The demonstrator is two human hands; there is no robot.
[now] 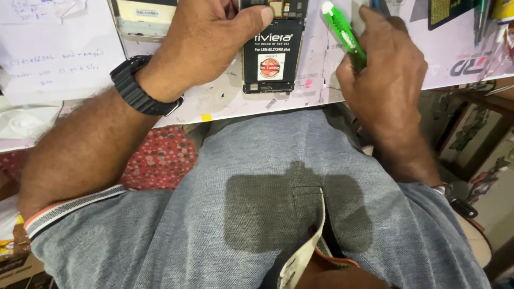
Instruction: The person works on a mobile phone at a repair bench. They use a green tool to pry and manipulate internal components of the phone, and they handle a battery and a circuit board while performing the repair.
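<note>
Two hands up at 12 o'clock, both working on an opened phone (273, 51) lying back-up on the white bench top (225, 99), its black battery exposed. Phone sits near the bench's front edge, between the hands.

Left hand (206, 40) comes in from 9 o'clock, palm down, fingers curled over the phone's left side and thumb laid across its top. My read: it's pinning the body so it can't skate. Black wristwatch (139, 88) on that wrist.

Right hand (383, 69) at 1 o'clock is closed around a green-and-white tool (342, 35), handle angled toward 11 o'clock. Working tip is hidden behind the hand, so I can't tell whether it touches the phone. The grip looks like a choked-up pencil hold, probably for fine control.

Edges: bench front edge runs from 9 to 3 o'clock, just below the phone, so there's little margin toward 6 o'clock. A small yellow scrap (206, 117) sits right at that edge. Handwritten papers (53, 59) fill 10 o'clock; more tools and cards crowd 2 o'clock. Open bench room is only the narrow strip between phone and right hand. Grey shirt (267, 203) fills the lower view.
</note>
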